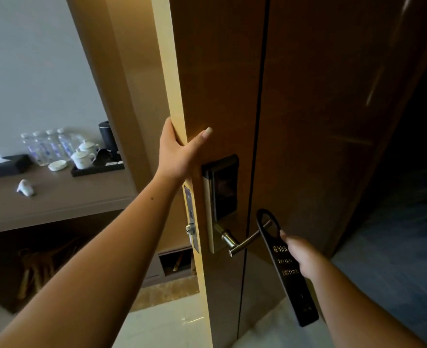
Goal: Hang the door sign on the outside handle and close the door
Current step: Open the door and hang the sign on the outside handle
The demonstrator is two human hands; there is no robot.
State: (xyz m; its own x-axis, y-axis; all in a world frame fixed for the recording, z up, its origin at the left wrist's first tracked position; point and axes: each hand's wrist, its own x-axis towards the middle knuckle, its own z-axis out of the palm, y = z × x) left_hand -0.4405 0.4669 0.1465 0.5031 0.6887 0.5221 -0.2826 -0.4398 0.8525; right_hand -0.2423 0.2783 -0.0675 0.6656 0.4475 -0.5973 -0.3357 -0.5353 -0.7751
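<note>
While my left hand [179,151] grips the brown wooden door [307,121] edge, my right hand [301,257] pinches the long black door sign [286,267], loop just over the brass lever handle [245,241] tip. Next: slide loop further on, let go, then shut door.

"DO NOT DISTURB" on door sign [289,270]

door sign [286,267] loop over handle [247,241] tip, open corridor right — door [307,96] behind

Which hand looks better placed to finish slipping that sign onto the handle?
The right hand: it holds the sign, whose loop is at the handle tip. The left hand grips the door edge.
</note>
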